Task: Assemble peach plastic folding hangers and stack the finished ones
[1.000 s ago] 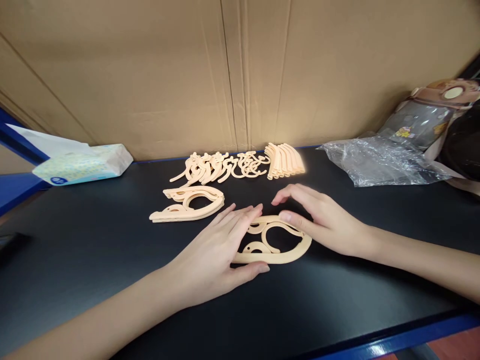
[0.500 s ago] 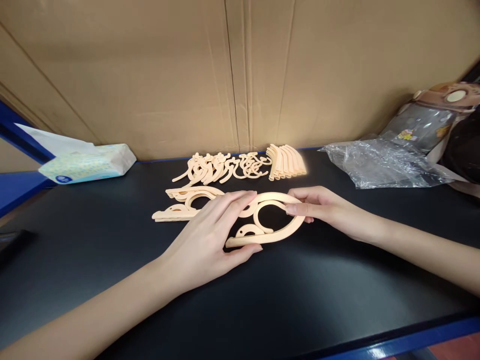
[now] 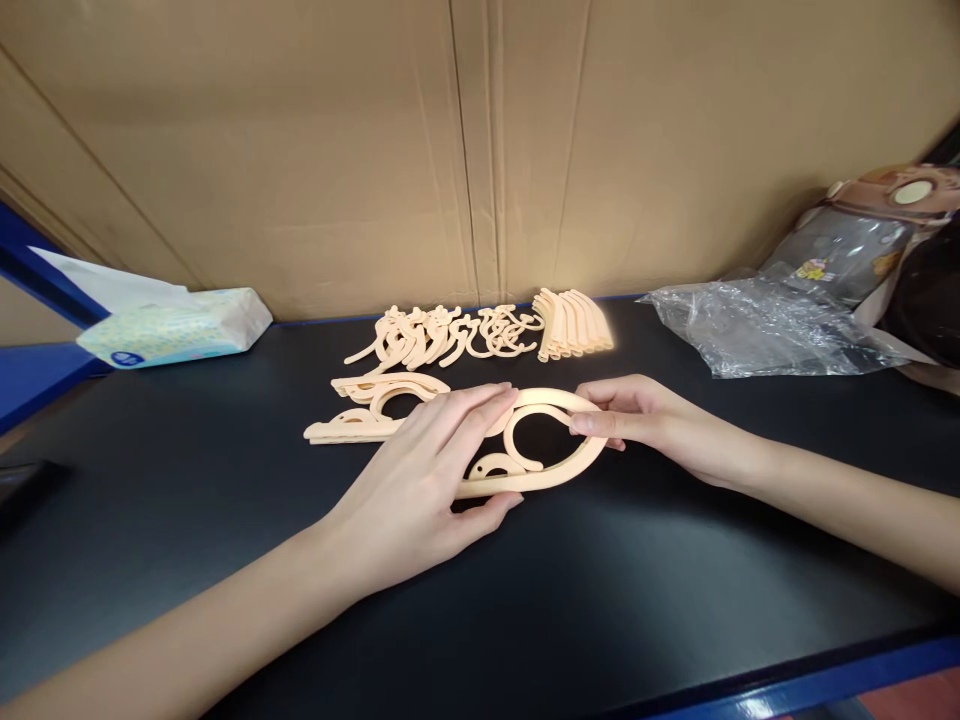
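Observation:
A beige plastic folding clothes hanger [image 3: 559,472], folded into a loop with its curved hook inside, is held low over the black table. My left hand [image 3: 442,455] grips its left end, fingers over the top and thumb along the lower edge; that end is partly hidden. My right hand [image 3: 630,415] pinches the rounded right end between thumb and fingers. Just left of and behind my left hand lie more folded hangers [image 3: 352,428], partly covered by it. Farther back sit a pile of loose beige hooks [image 3: 420,335] and a row of curved hanger arms [image 3: 574,322].
A tissue pack [image 3: 180,325] stands at the back left. Crumpled clear plastic bags [image 3: 772,325] and a transparent bottle [image 3: 847,245] with a brown lid are at the back right. Brown cardboard [image 3: 337,150] rises behind the table [image 3: 525,610]. A dark object [image 3: 26,490] lies at the left edge.
The held hanger has shifted very slightly left and down, and my left hand covers a bit more of its left end. Everything else stays put.

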Demonstrator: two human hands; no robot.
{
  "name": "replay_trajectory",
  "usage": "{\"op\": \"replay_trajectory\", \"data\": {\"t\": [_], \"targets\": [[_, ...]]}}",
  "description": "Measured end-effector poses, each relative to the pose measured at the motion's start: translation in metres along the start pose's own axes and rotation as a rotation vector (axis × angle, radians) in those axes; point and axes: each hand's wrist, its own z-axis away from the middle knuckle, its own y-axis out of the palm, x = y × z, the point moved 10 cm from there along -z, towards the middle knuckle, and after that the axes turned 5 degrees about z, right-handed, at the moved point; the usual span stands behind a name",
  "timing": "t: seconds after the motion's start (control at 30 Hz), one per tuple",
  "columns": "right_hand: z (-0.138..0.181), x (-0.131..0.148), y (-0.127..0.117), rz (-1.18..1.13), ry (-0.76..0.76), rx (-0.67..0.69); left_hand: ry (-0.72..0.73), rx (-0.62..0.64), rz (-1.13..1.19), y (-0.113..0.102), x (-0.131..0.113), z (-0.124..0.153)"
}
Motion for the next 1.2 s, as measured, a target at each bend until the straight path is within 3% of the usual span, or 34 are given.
{"op": "replay_trajectory", "data": {"t": [0.37,0.5,0.67,0.8,0.9,1.03,1.2], "targets": [[0.003,0.001,0.014,-0.091,0.061,0.098,0.118,-0.057,-0.142,-0.007,-0.022,0.003],[0.005,0.001,0.022,-0.103,0.071,0.174,0.127,-0.025,-0.190,-0.005,-0.024,0.003],[0.004,0.001,0.025,-0.062,0.037,0.205,0.130,0.007,-0.205,-0.001,-0.024,0.004],[0.004,0.009,0.018,-0.040,-0.070,0.146,0.087,-0.019,-0.222,-0.014,-0.019,-0.001],[0.004,0.016,0.005,-0.028,-0.142,0.048,-0.011,-0.015,-0.220,-0.035,-0.002,-0.007],[0.002,0.012,-0.004,0.103,-0.128,-0.005,-0.176,0.066,-0.118,-0.056,0.045,-0.006],[-0.001,0.002,0.001,0.229,-0.088,0.045,-0.368,0.208,0.013,-0.054,0.109,0.016]]}}
